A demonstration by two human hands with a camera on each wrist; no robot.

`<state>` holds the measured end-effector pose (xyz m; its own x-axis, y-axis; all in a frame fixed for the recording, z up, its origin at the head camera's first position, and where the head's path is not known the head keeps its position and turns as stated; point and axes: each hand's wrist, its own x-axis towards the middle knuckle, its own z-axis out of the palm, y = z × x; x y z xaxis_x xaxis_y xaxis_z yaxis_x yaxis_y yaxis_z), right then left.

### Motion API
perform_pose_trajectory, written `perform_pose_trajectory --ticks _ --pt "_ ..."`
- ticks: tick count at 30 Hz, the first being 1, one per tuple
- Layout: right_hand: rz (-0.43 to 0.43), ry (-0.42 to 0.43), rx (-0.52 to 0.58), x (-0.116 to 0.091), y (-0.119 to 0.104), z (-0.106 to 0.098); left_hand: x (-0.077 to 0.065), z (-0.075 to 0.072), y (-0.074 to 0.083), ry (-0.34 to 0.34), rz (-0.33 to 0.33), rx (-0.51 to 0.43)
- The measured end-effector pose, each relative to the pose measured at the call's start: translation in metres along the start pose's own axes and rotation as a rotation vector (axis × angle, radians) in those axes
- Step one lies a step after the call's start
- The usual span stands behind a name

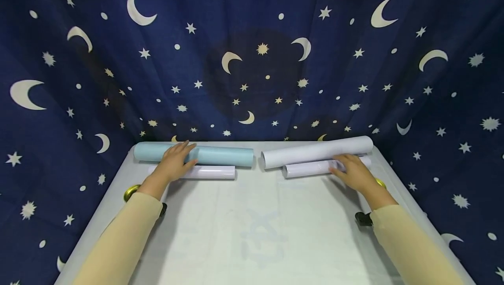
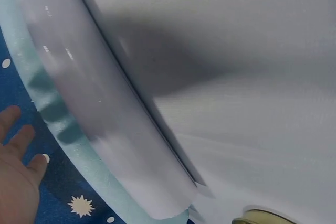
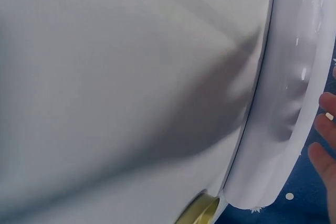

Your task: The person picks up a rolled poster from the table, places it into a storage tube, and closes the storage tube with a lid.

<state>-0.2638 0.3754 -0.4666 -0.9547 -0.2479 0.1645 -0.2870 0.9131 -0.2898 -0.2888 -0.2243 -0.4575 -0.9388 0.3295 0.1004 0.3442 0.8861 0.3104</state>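
At the back left lies a light blue roll, with a thinner glossy white roll in front of it. My left hand is over these two, its fingers spread and reaching across the blue one. On the back right, a thick white roll sits behind a thinner white roll. Over the thinner one is my right hand, fingers loosely bent. Both wrist views show finger shadows on the rolls and neither hand gripping anything; whether the fingertips touch the rolls I cannot tell.
A gold ring-shaped object stands beside my left wrist, and another gold one is partly hidden by the right. The white tabletop meets a dark blue curtain with moons and stars at the back and sides.
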Motion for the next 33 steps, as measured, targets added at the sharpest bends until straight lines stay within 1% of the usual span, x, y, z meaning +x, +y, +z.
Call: perform_pose_trajectory --ticks 2,6,10,13,16,23,27,30,33 --pt "-0.013 0.005 0.002 0.002 0.002 0.0 0.002 0.001 -0.001 0.0 0.013 -0.006" --pt "-0.001 -0.014 0.012 0.006 0.004 -0.001 0.008 0.003 -0.005 0.007 0.027 -0.017" --pt "0.003 -0.035 0.004 0.009 0.006 -0.002 0.013 0.004 -0.011 0.005 -0.002 -0.029" --pt "-0.002 -0.037 -0.003 0.01 0.008 -0.002 0.016 0.004 -0.015 -0.008 -0.028 -0.046" --pt "-0.007 -0.034 -0.005 0.011 0.009 0.0 0.018 0.004 -0.017 -0.019 -0.038 -0.06" --pt "-0.004 -0.046 0.009 0.01 0.011 0.002 0.025 0.006 -0.017 -0.039 -0.062 -0.06" --pt "-0.008 -0.05 0.02 0.011 0.012 0.003 0.03 0.007 -0.014 -0.05 -0.037 -0.076" --pt "-0.019 -0.044 0.023 0.013 0.014 0.005 0.034 0.009 -0.013 -0.046 -0.02 -0.096" --pt "-0.034 -0.039 0.03 0.014 0.016 0.008 0.035 0.01 -0.012 -0.049 -0.026 -0.106"
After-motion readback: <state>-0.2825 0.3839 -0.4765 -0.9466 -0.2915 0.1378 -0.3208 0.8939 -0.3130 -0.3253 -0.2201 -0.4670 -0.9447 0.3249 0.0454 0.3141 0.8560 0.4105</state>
